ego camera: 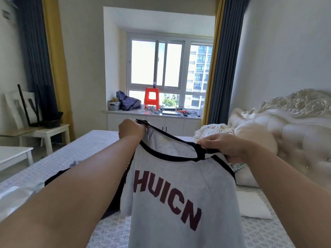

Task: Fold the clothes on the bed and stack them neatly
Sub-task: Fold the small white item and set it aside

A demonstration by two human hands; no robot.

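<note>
Both arms outstretched; left hand point(131, 130) and right hand point(225, 146) raised, fingers curled.

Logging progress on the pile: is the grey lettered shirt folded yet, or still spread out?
Still spread out, not folded. The left hand and right hand each grip the grey shirt at the neckline, and it hangs open, lettering showing, above the bed.

One head-worn wide-angle camera looks forward and slightly down across the pale quilted bed point(59, 158) toward the white-framed bay window point(168, 68), both bare forearms close beneath the lens.
</note>
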